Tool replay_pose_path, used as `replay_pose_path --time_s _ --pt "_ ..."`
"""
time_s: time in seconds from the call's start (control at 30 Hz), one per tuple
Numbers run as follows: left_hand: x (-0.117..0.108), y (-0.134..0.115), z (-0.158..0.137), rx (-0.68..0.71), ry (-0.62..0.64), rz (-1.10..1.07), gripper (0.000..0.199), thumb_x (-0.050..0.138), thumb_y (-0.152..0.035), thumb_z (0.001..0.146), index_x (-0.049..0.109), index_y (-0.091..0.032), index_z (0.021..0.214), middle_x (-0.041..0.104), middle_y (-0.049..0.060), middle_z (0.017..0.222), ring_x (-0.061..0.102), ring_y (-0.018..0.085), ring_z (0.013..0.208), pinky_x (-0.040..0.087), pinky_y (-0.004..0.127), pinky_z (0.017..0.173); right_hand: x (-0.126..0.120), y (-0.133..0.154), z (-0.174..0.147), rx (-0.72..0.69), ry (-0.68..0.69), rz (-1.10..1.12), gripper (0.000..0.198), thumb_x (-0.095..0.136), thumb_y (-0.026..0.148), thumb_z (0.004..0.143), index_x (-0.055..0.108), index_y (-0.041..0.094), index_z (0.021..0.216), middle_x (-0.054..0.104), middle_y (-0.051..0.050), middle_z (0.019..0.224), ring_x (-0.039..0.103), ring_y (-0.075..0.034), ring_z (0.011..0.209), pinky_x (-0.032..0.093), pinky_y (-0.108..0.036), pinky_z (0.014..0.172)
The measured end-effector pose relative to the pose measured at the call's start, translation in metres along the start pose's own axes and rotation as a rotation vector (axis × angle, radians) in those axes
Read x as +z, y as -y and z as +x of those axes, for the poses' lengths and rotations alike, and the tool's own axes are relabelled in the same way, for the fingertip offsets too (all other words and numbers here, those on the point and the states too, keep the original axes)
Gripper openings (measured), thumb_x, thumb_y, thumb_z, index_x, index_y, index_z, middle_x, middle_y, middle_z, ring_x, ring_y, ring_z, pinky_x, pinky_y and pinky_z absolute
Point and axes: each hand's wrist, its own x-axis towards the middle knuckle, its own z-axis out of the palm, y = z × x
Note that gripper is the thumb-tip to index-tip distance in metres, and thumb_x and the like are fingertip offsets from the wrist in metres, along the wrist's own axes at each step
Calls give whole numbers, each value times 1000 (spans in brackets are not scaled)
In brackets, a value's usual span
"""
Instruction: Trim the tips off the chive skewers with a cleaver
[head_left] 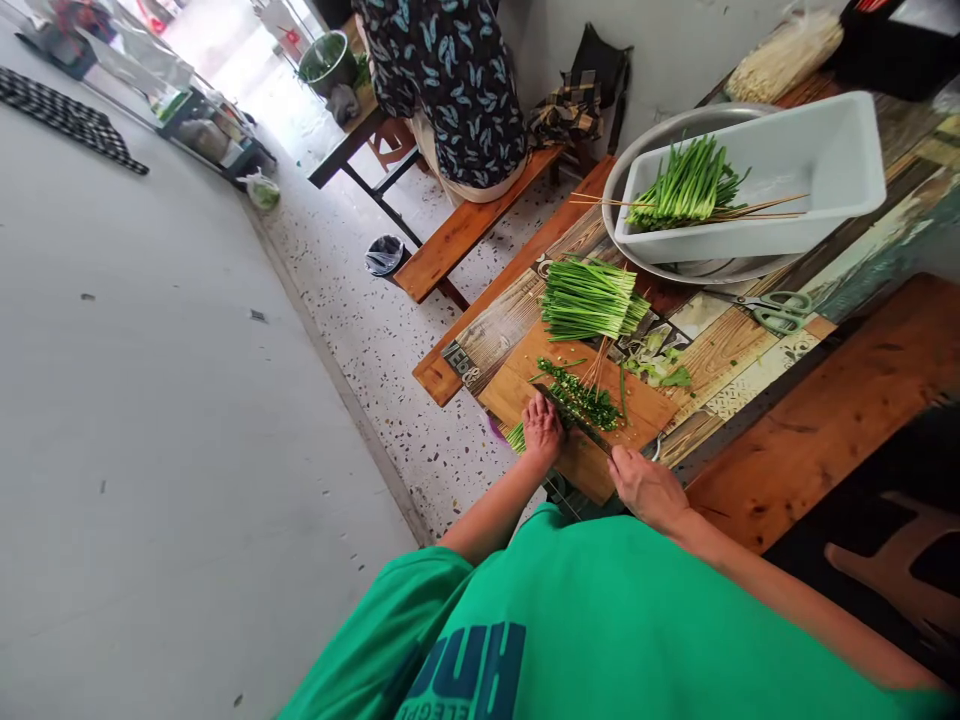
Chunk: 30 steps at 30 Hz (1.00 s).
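Two hands at a cutting board (645, 415): right hand (646, 487) grips the knife (574, 420); left hand (541, 428), fingers curled, pins chives (516, 437) lying crosswise beneath the blade.

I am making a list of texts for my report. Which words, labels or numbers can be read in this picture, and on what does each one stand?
"HUH", seen upside down: green shirt.
Smaller line beneath it on the shirt: cut off, not readable.
Dark lettering on the table edge: too blurred to read.
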Motion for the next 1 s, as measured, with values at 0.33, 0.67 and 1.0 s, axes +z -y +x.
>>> replay_pose_path --time_s 0.33,0.67,1.0 --pt "8 -1 3 12 12 67 46 32 -22 94 55 -12 132 49 17 141 42 31 128 38 43 101 0 -2 4 6 42 13 32 29 32 101 57 17 98 67 -10 90 64 -17 72 21 -29 52" --pt "2 -2 3 13 71 -22 43 43 -25 89 61 -17 127 46 16 145 39 36 131 37 52 103 -2 4 10 44 142 26 32 26 30 102 55 16 101 68 -13 94 68 -20 81 25 -27 53" --pt "-13 -9 2 38 98 40 46 42 -24 89 58 -12 130 45 20 145 42 37 128 40 51 99 -1 4 17 69 196 70 33 25 28 101 54 15 106 68 -13 96 69 -22 85 34 -27 57"
